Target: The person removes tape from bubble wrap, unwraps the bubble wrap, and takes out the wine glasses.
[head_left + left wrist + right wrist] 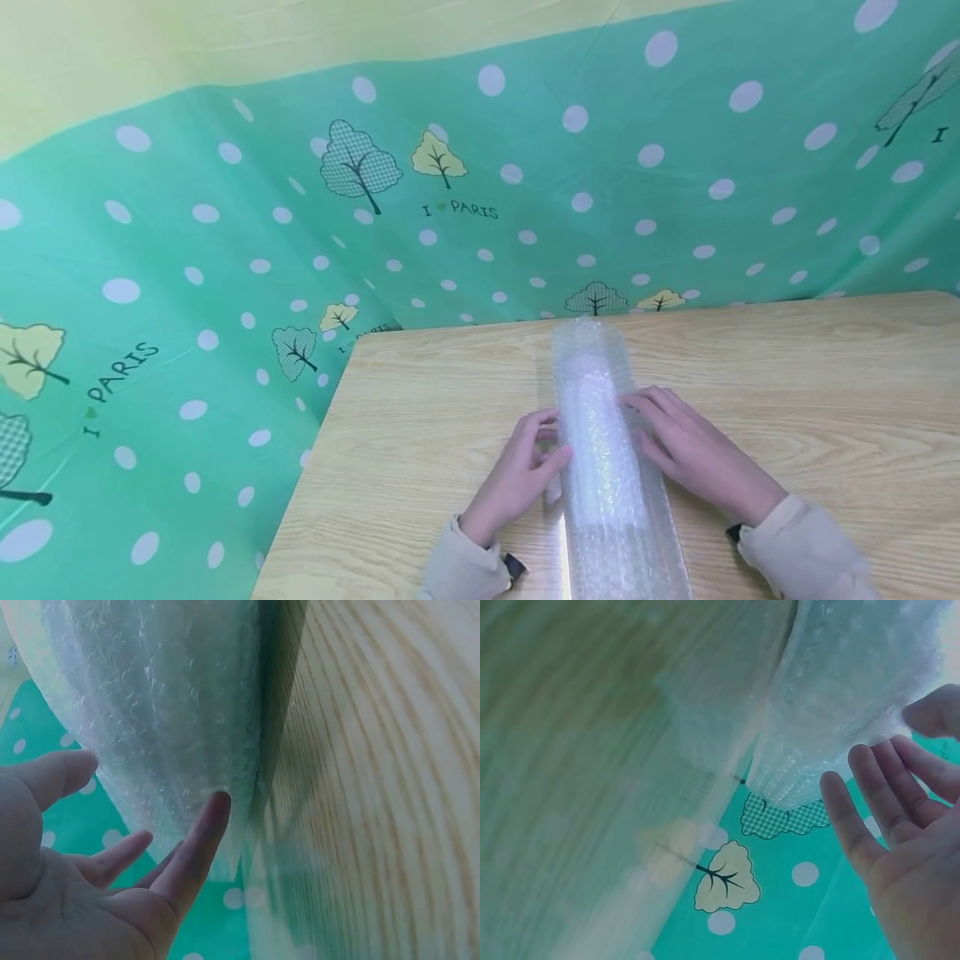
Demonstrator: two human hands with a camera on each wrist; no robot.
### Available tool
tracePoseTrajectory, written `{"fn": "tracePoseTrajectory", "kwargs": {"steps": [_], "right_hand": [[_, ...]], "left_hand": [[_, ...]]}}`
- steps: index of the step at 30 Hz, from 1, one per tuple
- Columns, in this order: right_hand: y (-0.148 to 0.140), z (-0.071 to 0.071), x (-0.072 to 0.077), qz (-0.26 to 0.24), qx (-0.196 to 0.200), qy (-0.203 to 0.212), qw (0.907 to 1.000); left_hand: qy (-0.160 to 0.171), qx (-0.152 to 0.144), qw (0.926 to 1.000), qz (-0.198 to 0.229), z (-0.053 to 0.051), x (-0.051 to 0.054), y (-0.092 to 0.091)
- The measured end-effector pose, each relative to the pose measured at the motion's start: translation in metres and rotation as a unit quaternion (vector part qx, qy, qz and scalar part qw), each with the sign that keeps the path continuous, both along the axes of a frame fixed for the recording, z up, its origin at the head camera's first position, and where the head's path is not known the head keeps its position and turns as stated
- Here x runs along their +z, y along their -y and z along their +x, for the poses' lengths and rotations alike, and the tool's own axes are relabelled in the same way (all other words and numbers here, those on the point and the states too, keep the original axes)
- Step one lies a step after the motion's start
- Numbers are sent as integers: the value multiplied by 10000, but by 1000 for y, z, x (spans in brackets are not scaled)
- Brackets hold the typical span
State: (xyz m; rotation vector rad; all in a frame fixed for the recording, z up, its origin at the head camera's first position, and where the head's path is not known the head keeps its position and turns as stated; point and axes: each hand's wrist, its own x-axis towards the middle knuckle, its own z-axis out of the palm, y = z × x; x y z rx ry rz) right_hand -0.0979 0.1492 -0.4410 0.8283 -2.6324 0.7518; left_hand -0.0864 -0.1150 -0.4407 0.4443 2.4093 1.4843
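A long roll of clear bubble wrap point(600, 450), with something whitish showing through its middle, lies lengthwise on the wooden table. Along its left side is my left hand point(522, 467), thumb and fingers at the wrap's edge. My right hand point(693, 446) sits on the opposite side, fingertips at the wrap. In the left wrist view, the fingers of the left hand point(112, 877) are spread and fairly straight beside the bubble wrap point(165, 697). The right wrist view has the right hand point(907, 817) with extended fingers by the wrap point(847, 697). What is inside cannot be made out.
The wood-grain table point(810, 375) extends to both sides of the roll. Behind it and to the left hangs a green cloth point(480, 167) with white dots and printed trees. Light sleeves and dark wrist straps cover the wrists.
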Motion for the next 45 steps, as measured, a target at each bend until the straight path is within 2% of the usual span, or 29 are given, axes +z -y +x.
{"fn": "tracePoseTrajectory", "kwargs": {"steps": [5, 11, 20, 31, 45], "right_hand": [[0, -2, -1, 9, 27, -351, 9994], [1, -3, 0, -88, -106, -530, 9985], [1, -3, 0, -90, -418, -389, 9983], [0, -3, 0, -279, -460, -492, 9973], [-1, -7, 1, -462, -479, -262, 9974]], "left_hand": [[39, 42, 10000, 1, 0, 0, 0], [69, 83, 9999, 14, 1, 1, -1], [72, 105, 9999, 52, 1, 2, -1], [70, 159, 9998, 62, 1, 1, -2], [133, 218, 9997, -6, 0, -1, -3]]}}
